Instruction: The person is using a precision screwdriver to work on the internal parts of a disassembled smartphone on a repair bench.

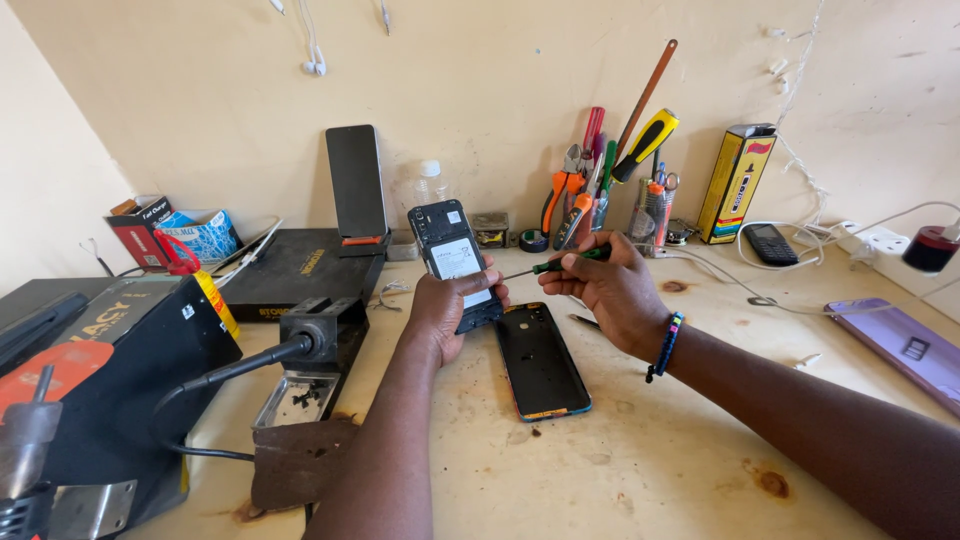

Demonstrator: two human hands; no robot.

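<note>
Overhead, a stained pale workbench [640,470] against a cream wall [200,80].

phone [452,262] in left hand [440,310], above table [620,460] – screwdriver [545,266] in right hand [612,292] at its right; back cover [540,362] below, tool cup [600,190] behind.
</note>
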